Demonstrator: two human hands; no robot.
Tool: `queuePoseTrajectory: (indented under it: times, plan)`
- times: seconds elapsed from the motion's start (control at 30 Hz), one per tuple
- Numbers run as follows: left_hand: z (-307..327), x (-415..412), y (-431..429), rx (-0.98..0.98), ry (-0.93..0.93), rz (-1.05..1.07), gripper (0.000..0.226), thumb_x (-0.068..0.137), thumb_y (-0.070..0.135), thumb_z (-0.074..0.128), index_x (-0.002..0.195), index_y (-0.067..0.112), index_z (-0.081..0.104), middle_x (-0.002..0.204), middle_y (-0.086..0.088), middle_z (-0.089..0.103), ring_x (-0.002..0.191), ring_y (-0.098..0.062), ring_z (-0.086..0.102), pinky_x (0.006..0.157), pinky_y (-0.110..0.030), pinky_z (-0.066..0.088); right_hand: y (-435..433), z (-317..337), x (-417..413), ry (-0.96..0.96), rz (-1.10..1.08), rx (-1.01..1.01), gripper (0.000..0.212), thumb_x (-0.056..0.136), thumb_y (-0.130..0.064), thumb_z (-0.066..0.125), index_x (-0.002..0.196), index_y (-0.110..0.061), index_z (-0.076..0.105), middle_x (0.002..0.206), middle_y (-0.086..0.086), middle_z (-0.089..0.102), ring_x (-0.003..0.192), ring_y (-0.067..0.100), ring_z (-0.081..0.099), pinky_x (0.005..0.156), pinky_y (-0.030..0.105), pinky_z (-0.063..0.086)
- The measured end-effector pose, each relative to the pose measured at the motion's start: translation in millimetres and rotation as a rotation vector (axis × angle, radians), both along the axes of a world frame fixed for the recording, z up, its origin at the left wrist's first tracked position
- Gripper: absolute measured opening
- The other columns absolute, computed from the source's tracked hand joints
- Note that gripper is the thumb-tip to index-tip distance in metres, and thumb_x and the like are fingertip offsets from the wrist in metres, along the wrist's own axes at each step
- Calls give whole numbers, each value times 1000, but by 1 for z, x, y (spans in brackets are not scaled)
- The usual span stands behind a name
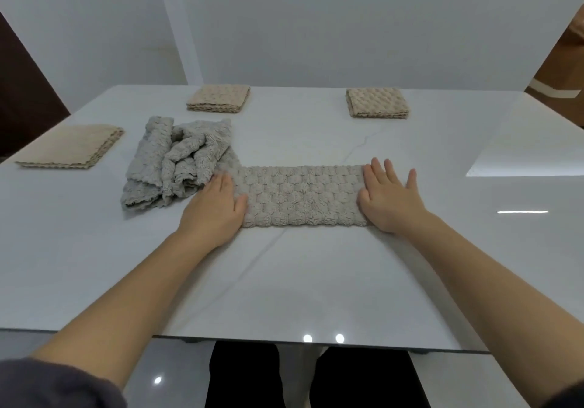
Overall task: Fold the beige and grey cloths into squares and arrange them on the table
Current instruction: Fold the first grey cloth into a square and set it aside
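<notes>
hands: left hand (218,208) and right hand (390,200) flat, fingers spread — one per end
strip (300,197): long axis left–right

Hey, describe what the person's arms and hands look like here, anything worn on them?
Both forearms are bare. The left hand and right hand wear no gloves, and no rings, watch or bracelet show. A dark grey sleeve sits pushed up at the left upper arm; a sliver of the same dark fabric shows at the right edge of the view.
</notes>
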State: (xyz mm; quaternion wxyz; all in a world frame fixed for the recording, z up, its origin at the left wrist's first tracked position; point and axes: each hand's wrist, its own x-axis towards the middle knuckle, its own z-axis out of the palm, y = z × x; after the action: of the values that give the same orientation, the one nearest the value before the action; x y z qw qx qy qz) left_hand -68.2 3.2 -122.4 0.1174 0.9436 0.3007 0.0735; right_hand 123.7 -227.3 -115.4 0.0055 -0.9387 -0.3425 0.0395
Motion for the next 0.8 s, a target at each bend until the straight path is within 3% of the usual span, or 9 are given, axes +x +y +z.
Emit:
queuePoseTrajectory:
  times: [0.03, 0.07, 0.13, 0.2, 0.27, 0.43, 0.57, 0.73, 0.8]
  plan:
    - [3, -5, 0, -26, -101, 35, 48, 98, 34, 39, 135, 4, 44, 131, -14, 54, 126, -29, 46, 98, -39, 40, 4, 4, -3, -22, 9, 20, 60, 101, -33, 12, 155, -10, -2, 163, 5, -10, 150, 22, -11, 118, 56, -6]
    - [8, -8, 1, -92, -208, 86, 38, 93, 31, 47, 121, 6, 54, 105, -6, 62, 106, -29, 55, 86, -39, 44, 10, 9, -7, -42, 31, 53, 60, 102, -33, 13, 155, -10, -3, 163, 5, -10, 150, 22, -12, 118, 54, -7]
    - [23, -8, 9, -383, -321, 236, 33, 79, 28, 59, 102, 5, 64, 78, -2, 57, 78, -24, 55, 81, -42, 50, 29, 15, -19, -53, 111, 108, 60, 102, -33, 14, 155, -10, -3, 163, 5, -11, 149, 20, -12, 119, 52, -8]
    - [38, -5, 14, -761, -356, 365, 21, 80, 22, 61, 94, 8, 60, 78, -11, 58, 67, -23, 54, 71, -37, 55, 50, 12, -32, -8, 185, 110, 60, 102, -33, 14, 155, -10, -2, 163, 5, -11, 149, 20, -12, 119, 53, -7]
    - [49, -1, 13, -989, -283, 441, 21, 91, 17, 60, 104, 3, 54, 82, -13, 57, 67, -23, 57, 61, -31, 52, 64, 3, -39, 45, 204, 80, 60, 102, -35, 13, 155, -10, -2, 163, 4, -10, 150, 20, -11, 119, 53, -6]
    - [49, 23, 14, -1066, -137, 426, 23, 87, 30, 69, 97, 12, 62, 85, -4, 65, 71, -17, 63, 62, -27, 56, 67, -9, -41, 53, 201, 82, 60, 102, -37, 14, 156, -13, -1, 164, 3, -7, 150, 20, -9, 119, 52, -6]
    - [47, 22, 29, -1059, -191, 374, 26, 85, 25, 71, 104, 8, 66, 113, -14, 70, 93, -22, 64, 91, -38, 54, 67, -9, -42, 54, 204, 90, 60, 103, -37, 13, 156, -15, -3, 163, 2, -9, 150, 20, -9, 119, 52, -6]
    - [52, -10, 51, -940, -266, 328, 38, 92, 26, 65, 123, 7, 57, 115, -10, 67, 102, -23, 65, 73, -33, 58, 97, -11, -69, 68, 212, 96, 60, 102, -37, 12, 156, -15, -4, 163, 2, -10, 150, 21, -11, 119, 54, -7]
    - [59, -20, 56, -909, -284, 328, 35, 91, 26, 66, 119, 7, 59, 115, -11, 67, 101, -24, 65, 78, -36, 58, 110, -13, -80, 60, 208, 110, 61, 101, -37, 13, 156, -15, -3, 163, 3, -9, 150, 22, -10, 118, 54, -7]
